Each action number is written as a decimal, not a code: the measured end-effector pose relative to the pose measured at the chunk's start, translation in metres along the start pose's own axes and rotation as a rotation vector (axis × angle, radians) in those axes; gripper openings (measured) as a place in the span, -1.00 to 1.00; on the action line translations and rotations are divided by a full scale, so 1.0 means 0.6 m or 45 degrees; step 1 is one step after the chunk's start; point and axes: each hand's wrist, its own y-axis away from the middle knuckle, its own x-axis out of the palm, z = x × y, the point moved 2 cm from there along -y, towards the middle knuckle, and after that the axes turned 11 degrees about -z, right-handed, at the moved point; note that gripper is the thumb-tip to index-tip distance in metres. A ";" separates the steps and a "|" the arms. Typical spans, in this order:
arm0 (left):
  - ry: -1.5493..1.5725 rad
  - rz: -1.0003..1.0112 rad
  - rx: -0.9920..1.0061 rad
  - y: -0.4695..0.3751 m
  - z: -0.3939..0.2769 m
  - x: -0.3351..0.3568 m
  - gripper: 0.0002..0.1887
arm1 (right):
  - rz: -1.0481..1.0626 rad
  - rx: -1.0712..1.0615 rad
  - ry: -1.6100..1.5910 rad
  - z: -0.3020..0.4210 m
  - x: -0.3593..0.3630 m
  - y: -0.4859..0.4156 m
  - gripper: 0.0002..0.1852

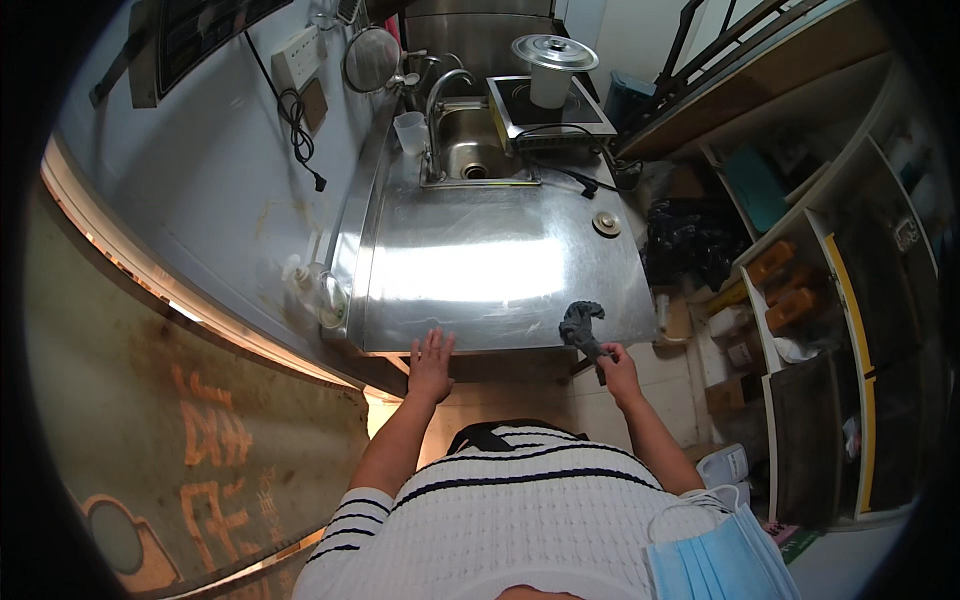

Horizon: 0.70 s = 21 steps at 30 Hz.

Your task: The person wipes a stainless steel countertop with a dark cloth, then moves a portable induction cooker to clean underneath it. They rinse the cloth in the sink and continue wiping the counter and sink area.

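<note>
My right hand (621, 375) grips one end of a dark grey cloth (581, 328) at the front edge of a stainless steel counter (465, 315); the cloth's bunched far end lies on the metal. My left hand (431, 369) rests by the same edge further left, fingers apart and holding nothing. A round metal sink strainer or plug (606, 224) lies towards the counter's right side. At the back is a sink (474, 150) with a curved tap (439, 112).
An induction cooktop (555, 112) with a lidded container (551, 75) stands right of the sink, its cable trailing onto the counter. A plastic cup (410, 133) is left of the tap. A pump bottle (319, 292) stands at the left edge. Shelves (765, 300) line the right.
</note>
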 end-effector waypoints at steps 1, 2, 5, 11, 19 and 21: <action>0.020 -0.020 -0.005 -0.001 -0.002 0.001 0.10 | -0.044 -0.028 -0.042 0.004 -0.009 -0.015 -0.69; 0.041 -0.041 -0.010 -0.002 -0.004 0.002 0.12 | -0.089 -0.057 -0.082 0.008 -0.019 -0.030 -0.68; 0.013 -0.028 -0.088 -0.005 -0.020 -0.001 0.13 | -0.180 -0.188 -0.005 0.013 -0.070 -0.077 -0.67; -0.138 0.009 -0.294 -0.010 -0.043 0.011 0.14 | -0.250 -0.487 0.215 0.044 -0.190 -0.123 -0.70; -0.193 0.171 -0.567 -0.033 -0.078 0.005 0.11 | -0.257 -0.505 -0.114 0.050 -0.396 -0.160 -0.74; -0.216 0.274 -0.659 -0.047 -0.091 0.007 0.07 | -0.218 -0.489 -0.255 0.048 -0.447 -0.169 -0.74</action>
